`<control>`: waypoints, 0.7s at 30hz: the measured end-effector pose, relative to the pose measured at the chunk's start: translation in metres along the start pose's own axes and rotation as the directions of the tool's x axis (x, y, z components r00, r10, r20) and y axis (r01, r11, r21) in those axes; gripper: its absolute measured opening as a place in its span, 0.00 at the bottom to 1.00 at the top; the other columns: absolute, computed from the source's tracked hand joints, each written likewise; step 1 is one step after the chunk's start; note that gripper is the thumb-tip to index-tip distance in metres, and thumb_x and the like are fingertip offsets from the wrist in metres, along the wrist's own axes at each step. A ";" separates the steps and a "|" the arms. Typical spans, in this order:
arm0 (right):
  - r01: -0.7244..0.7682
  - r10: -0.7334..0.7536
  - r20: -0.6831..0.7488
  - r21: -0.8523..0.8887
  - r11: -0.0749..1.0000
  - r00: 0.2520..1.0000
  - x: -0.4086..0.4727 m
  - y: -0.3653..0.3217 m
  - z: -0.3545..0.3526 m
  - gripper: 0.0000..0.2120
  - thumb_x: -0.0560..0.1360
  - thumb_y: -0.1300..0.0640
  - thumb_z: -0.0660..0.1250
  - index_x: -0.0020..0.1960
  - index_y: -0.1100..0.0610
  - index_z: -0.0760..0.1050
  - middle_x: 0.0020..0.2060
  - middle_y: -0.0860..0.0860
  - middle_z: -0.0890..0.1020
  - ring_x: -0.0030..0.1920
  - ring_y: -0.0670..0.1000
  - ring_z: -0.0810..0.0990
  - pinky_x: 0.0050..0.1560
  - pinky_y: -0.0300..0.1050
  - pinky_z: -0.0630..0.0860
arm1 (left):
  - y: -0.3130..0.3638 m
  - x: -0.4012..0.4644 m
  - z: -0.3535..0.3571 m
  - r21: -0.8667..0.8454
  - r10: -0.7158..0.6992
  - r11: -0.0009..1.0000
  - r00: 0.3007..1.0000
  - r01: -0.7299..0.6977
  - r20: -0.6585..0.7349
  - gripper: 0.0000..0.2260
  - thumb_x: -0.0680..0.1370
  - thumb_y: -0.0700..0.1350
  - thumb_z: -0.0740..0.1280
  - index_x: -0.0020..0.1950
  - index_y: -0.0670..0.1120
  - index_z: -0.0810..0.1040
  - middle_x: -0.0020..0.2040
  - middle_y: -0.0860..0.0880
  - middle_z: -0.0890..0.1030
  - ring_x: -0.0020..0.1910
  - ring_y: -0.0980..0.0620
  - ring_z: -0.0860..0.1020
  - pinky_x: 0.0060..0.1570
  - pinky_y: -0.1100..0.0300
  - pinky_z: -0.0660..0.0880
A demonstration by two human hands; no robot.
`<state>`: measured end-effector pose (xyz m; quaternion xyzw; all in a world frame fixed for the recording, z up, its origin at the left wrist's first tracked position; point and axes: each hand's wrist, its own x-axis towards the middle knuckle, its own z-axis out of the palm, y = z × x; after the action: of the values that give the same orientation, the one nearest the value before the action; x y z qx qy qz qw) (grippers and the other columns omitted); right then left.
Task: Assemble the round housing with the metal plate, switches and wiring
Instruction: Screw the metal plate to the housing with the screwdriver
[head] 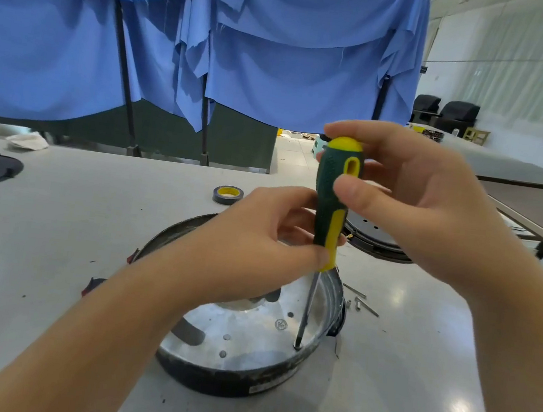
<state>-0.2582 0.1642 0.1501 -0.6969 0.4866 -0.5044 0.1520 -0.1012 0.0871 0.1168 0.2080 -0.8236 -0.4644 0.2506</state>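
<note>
The round housing lies open side up on the desk, one metal plate flat inside. One screwdriver stands nearly upright, tip on a screw near the plate's rim. The left hand pinches the handle's lower end; the right hand grips its top. A few loose screws lie just beside the housing.

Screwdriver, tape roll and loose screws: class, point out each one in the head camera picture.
screwdriver (334,193), head view, on the green and yellow handle.
tape roll (227,195), head view, on its grey outer band.
loose screws (359,300), head view, on the screws lying right of the housing.
</note>
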 end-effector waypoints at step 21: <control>-0.094 0.093 0.018 0.140 0.986 0.996 -0.002 0.001 0.002 0.24 0.72 0.57 0.66 0.68 0.50 0.69 0.56 0.47 0.83 0.55 0.46 0.82 0.52 0.36 0.78 | -0.007 0.002 0.001 0.001 0.048 0.999 0.997 -0.048 -0.052 0.11 0.75 0.41 0.72 0.53 0.56 0.80 0.47 0.56 0.85 0.48 0.56 0.83 0.53 0.47 0.80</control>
<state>-0.2573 0.1652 0.1473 -0.6637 0.4812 -0.5258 0.2269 -0.1024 0.0828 0.1110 0.2002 -0.8213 -0.4530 0.2831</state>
